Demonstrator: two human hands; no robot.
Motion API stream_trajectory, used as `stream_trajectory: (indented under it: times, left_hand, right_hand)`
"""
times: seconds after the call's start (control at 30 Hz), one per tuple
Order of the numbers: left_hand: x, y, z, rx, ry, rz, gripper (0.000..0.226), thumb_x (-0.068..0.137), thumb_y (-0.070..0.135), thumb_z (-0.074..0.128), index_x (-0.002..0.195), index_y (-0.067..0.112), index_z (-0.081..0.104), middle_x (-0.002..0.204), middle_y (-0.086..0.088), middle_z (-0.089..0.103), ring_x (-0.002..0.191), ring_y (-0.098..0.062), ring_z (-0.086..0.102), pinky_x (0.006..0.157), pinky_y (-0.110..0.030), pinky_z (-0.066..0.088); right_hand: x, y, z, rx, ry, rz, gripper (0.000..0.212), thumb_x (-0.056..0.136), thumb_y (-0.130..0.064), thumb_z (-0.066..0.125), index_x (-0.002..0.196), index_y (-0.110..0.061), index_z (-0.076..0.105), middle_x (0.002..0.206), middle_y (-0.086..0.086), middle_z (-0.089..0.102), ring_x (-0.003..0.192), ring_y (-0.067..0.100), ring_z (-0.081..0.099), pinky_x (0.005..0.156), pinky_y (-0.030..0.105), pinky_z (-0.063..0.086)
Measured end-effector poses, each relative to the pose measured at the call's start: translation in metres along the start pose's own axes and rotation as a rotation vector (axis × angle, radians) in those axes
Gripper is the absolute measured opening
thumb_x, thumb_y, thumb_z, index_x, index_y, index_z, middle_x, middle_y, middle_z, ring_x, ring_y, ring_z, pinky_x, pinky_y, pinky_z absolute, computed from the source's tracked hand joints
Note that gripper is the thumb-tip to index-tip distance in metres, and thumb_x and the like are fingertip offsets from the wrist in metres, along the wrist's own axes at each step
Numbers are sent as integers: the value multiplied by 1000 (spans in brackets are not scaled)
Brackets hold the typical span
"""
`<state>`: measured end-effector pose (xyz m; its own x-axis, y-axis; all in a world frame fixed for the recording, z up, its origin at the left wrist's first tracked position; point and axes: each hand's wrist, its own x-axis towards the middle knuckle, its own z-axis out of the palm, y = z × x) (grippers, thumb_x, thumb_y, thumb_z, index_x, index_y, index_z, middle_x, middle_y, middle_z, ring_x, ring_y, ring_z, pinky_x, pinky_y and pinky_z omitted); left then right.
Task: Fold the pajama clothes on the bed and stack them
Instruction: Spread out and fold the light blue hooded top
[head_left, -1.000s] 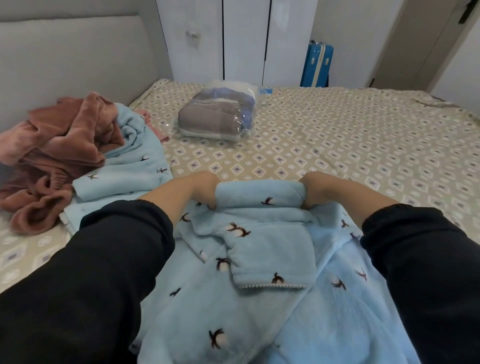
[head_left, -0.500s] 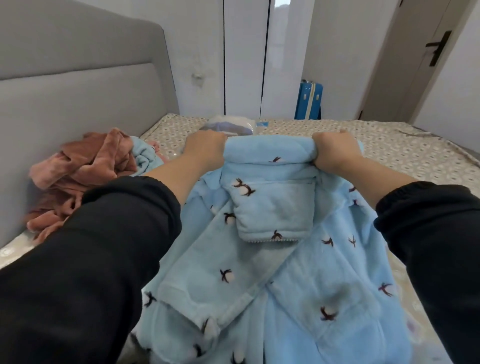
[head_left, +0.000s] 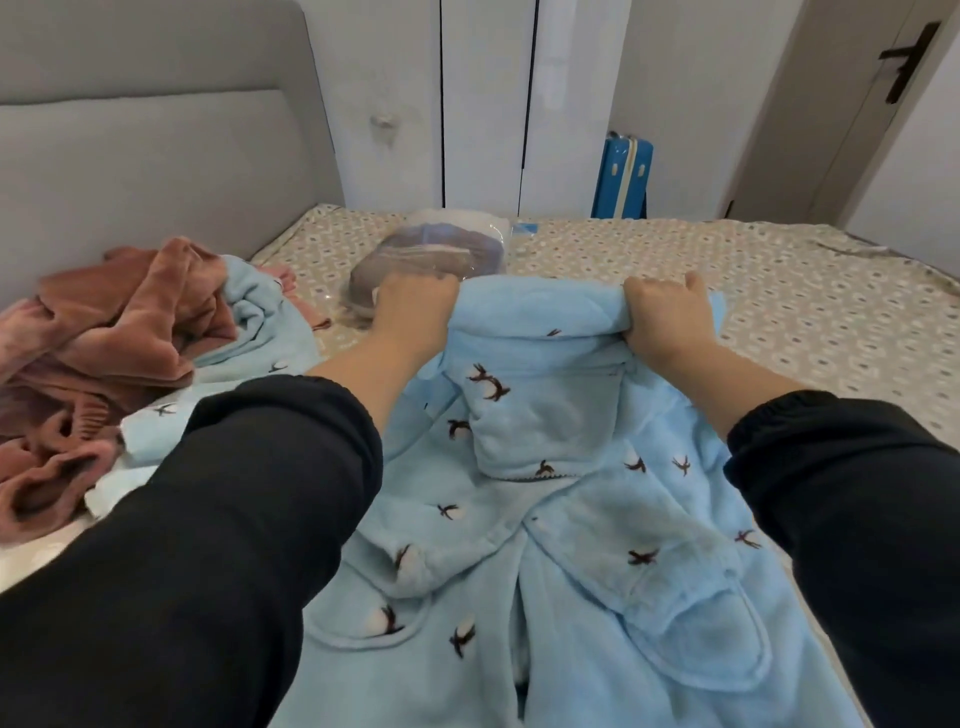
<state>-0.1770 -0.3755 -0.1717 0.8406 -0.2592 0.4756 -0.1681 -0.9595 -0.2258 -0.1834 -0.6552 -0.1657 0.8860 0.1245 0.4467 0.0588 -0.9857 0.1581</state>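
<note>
Bed (head_left: 753, 312): patterned sheet, with open room to my right and beyond the top, out to the far edge.
Blue pajama top (head_left: 550, 519): spread on the bed right in front of me, its upper edge rolled over and raised. The lower hem runs out of the bottom of the view.
Sleeves (head_left: 208, 545): my black sleeves cover the top's left and right sides.
Heap: rust-pink pajama clothes (head_left: 114, 332) lie bunched at the left by the headboard (head_left: 156, 156). A second light blue piece (head_left: 260, 332) is tangled against them; I cannot tell which garment it is.
Clear bag (head_left: 441, 249): holds folded grey and bluish fabric; my left hand hides its near end.
Suitcase (head_left: 621, 176): blue, past the far edge, with its base cut off by the bed.
Left hand (head_left: 415, 312): fingers curled round the roll's left end.
Right hand (head_left: 665, 317): grips the right end, thumb up, well apart from the left.
</note>
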Motion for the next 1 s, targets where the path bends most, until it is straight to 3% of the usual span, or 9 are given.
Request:
stream_trajectory:
  times: [0.1,0.3,0.43,0.53,0.73,0.8,0.87,1.0]
  left_hand:
    - [-16,0,12,66,-29,53,21,81,4,53,100,12,51,93,-8,63,85,-30,61,64,-34,30]
    - [-41,-5,-22,39,35,85,17,77,0,54,91,9,52,82,-12,63,69,-28,57,59,-33,29]
    - [-96,-3,-59,68,218,253,29,45,-8,68,65,7,53,52,-10,53,44,-25,51,51,-29,38]
    - [-148,2,-68,65,334,316,24,47,-4,67,65,8,56,53,-10,51,48,-25,51,59,-33,46]
    - [-249,19,-66,-53,93,386,31,47,2,75,74,5,59,68,-14,54,59,-30,53,57,-35,44]
    - [-270,25,-65,-51,26,422,33,49,5,78,75,6,59,71,-13,54,61,-30,53,54,-35,41]
    - [-282,25,-66,-53,53,396,31,51,6,79,73,8,58,70,-12,53,60,-29,51,53,-34,37]
    - [-311,32,-62,-122,6,386,33,45,6,76,72,10,57,69,-10,53,59,-29,52,51,-33,38]
  right_hand:
    - [-14,-2,13,-18,8,-48,19,75,-4,56,83,-12,40,79,11,57,77,34,56,104,51,27]
    - [-47,-3,-29,-12,97,-114,22,72,1,54,79,-12,37,68,9,46,68,33,52,103,53,29]
    - [-99,-7,-58,-23,151,-140,17,72,2,57,78,-8,44,67,11,49,65,32,50,98,52,34]
    - [-151,-9,-68,-39,235,-162,19,65,0,67,76,-3,53,65,14,54,60,34,53,91,53,41]
    - [-254,-15,-59,6,164,-312,26,58,-11,77,76,-3,59,64,14,55,59,33,56,74,47,48]
    - [-278,-18,-54,39,174,-380,16,68,-17,64,76,-3,60,65,14,54,58,32,54,68,44,48]
    - [-293,-19,-51,59,206,-418,23,77,-21,44,76,-3,58,69,14,52,60,31,50,64,41,45]
    - [-324,-19,-43,59,204,-383,15,70,-7,48,81,-7,58,77,11,52,67,29,48,64,39,34]
